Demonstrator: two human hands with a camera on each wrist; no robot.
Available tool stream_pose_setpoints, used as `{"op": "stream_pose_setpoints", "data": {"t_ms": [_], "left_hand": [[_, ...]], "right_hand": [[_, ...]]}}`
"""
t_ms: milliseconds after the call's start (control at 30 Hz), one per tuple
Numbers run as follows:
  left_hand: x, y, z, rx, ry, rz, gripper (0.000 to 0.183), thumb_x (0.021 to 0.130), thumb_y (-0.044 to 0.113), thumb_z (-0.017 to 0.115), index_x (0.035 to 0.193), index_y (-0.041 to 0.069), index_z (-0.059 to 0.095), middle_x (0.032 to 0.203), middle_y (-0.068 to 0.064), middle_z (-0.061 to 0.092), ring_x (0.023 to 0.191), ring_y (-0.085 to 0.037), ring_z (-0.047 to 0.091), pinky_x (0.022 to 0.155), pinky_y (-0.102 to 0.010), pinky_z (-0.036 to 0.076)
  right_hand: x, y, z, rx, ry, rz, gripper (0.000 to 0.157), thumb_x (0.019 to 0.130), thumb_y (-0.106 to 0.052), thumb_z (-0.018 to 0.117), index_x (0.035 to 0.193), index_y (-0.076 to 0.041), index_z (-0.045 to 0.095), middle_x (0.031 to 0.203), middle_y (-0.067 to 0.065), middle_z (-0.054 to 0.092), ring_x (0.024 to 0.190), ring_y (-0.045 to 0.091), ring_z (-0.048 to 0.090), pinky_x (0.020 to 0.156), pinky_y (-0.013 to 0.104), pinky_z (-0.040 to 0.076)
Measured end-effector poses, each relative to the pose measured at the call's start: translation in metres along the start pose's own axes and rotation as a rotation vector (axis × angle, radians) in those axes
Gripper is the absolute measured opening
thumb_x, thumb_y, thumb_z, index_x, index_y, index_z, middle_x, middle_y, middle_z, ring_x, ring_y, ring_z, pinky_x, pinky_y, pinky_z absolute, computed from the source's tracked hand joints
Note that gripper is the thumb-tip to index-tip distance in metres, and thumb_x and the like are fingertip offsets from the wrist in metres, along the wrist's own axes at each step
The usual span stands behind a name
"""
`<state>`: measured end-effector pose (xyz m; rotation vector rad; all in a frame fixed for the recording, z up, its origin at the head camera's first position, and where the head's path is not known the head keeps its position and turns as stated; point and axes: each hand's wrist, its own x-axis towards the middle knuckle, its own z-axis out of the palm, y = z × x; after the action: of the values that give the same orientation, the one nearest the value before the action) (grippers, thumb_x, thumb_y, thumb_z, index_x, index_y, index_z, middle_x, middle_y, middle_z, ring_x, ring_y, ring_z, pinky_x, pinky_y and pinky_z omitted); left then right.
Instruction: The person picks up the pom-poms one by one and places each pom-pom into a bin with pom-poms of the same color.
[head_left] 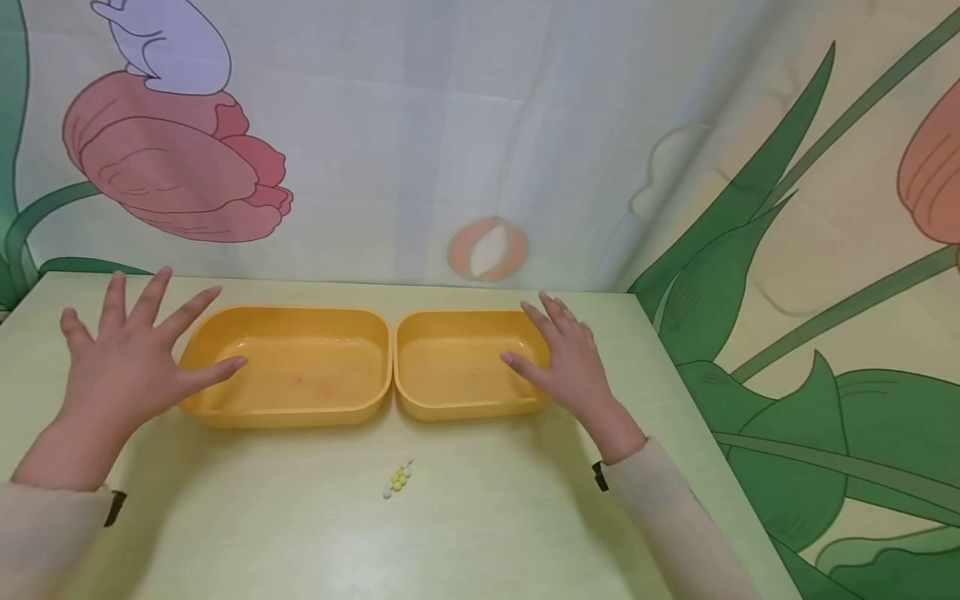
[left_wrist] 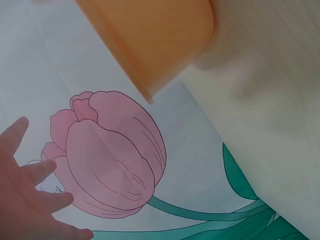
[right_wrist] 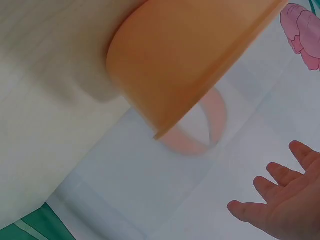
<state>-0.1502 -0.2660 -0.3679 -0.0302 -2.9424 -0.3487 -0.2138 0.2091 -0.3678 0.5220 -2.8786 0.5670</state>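
Two shallow yellow trays stand side by side on the table in the head view. My left hand (head_left: 127, 362) hovers at the outer end of the larger left tray (head_left: 300, 417), its fingers spread and nothing held. Over the outer end of the smaller right tray (head_left: 468, 410) is my right hand (head_left: 573, 362), also holding nothing, its fingers extended. In front of the trays lies a small cluster of yellow and whitish beads or pellets (head_left: 397, 478), too small to tell which. Both wrist views show spread fingers apart from the orange-looking tray wall (left_wrist: 160, 40).
The pale table (head_left: 322, 533) reaches back to a hanging cloth (head_left: 360, 150) printed with a pink tulip (head_left: 172, 175) and a white animal. On the right, the cloth carries large green leaves (head_left: 750, 208). Dark bands show at both sleeve cuffs.
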Motion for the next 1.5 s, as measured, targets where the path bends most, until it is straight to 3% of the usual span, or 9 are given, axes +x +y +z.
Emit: {"op": "stream_pose_setpoints", "data": {"t_ms": [133, 333, 567, 733, 867, 1133, 1367, 1500], "left_hand": [[-0.006, -0.001, 0.003, -0.009, 0.035, 0.003, 0.092, 0.087, 0.073, 0.061, 0.162, 0.030, 0.029, 0.172, -0.023, 0.008, 0.156, -0.056, -0.005, 0.109, -0.092, 0.003], [-0.016, -0.002, 0.009, 0.007, 0.078, 0.007, 0.088, 0.088, 0.070, 0.062, 0.157, 0.021, 0.038, 0.168, -0.025, 0.021, 0.153, -0.052, 0.014, 0.109, -0.084, 0.017], [-0.027, -0.003, 0.013, -0.024, 0.144, 0.013, 0.082, 0.086, 0.060, 0.069, 0.150, 0.014, 0.046, 0.159, -0.027, 0.037, 0.138, -0.053, 0.038, 0.099, -0.077, 0.035], [-0.035, -0.009, 0.017, -0.083, 0.196, 0.024, 0.075, 0.089, 0.048, 0.070, 0.150, 0.011, 0.047, 0.153, -0.031, 0.043, 0.127, -0.057, 0.046, 0.094, -0.079, 0.039], [-0.040, -0.013, 0.019, -0.135, 0.217, 0.022, 0.073, 0.092, 0.042, 0.070, 0.151, 0.007, 0.045, 0.151, -0.032, 0.045, 0.126, -0.057, 0.046, 0.094, -0.079, 0.040], [-0.048, -0.021, 0.021, -0.244, 0.131, -0.036, 0.075, 0.100, 0.040, 0.063, 0.159, 0.004, 0.032, 0.157, -0.033, 0.036, 0.135, -0.058, 0.037, 0.101, -0.080, 0.035], [-0.053, -0.027, 0.024, -0.328, 0.117, -0.086, 0.070, 0.104, 0.032, 0.055, 0.159, -0.002, 0.028, 0.156, -0.038, 0.034, 0.142, -0.058, 0.032, 0.115, -0.076, 0.027], [-0.055, -0.028, 0.026, -0.335, 0.110, -0.128, 0.069, 0.105, 0.032, 0.052, 0.158, -0.005, 0.027, 0.154, -0.041, 0.034, 0.139, -0.060, 0.033, 0.114, -0.077, 0.027]], "right_hand": [[-0.007, -0.001, 0.003, 0.031, 0.036, -0.029, 0.076, 0.092, -0.046, 0.070, 0.156, -0.014, 0.044, 0.168, 0.014, 0.032, 0.158, 0.039, 0.026, 0.124, 0.072, 0.024], [-0.017, -0.003, 0.007, 0.098, 0.091, -0.068, 0.070, 0.091, -0.039, 0.072, 0.151, -0.010, 0.051, 0.162, 0.017, 0.043, 0.152, 0.041, 0.036, 0.123, 0.068, 0.032], [-0.032, -0.006, 0.013, 0.201, 0.120, -0.113, 0.060, 0.091, -0.027, 0.077, 0.143, -0.005, 0.058, 0.155, 0.018, 0.052, 0.144, 0.043, 0.046, 0.118, 0.066, 0.041], [-0.044, -0.010, 0.019, 0.236, 0.164, -0.184, 0.053, 0.088, -0.018, 0.080, 0.137, -0.004, 0.063, 0.146, 0.020, 0.059, 0.137, 0.045, 0.052, 0.112, 0.065, 0.047], [-0.050, -0.014, 0.022, 0.245, 0.157, -0.214, 0.051, 0.086, -0.015, 0.082, 0.133, -0.004, 0.064, 0.142, 0.019, 0.062, 0.135, 0.042, 0.055, 0.109, 0.063, 0.050], [-0.060, -0.025, 0.026, 0.309, 0.056, -0.224, 0.043, 0.088, -0.014, 0.080, 0.128, -0.004, 0.067, 0.133, 0.015, 0.068, 0.128, 0.035, 0.062, 0.107, 0.053, 0.055], [-0.065, -0.035, 0.035, 0.350, -0.035, -0.199, 0.036, 0.090, -0.013, 0.078, 0.124, -0.004, 0.069, 0.126, 0.010, 0.072, 0.121, 0.029, 0.066, 0.103, 0.046, 0.058], [-0.067, -0.040, 0.041, 0.350, -0.074, -0.211, 0.033, 0.091, -0.014, 0.077, 0.122, -0.003, 0.070, 0.123, 0.011, 0.073, 0.115, 0.028, 0.068, 0.096, 0.043, 0.061]]}}
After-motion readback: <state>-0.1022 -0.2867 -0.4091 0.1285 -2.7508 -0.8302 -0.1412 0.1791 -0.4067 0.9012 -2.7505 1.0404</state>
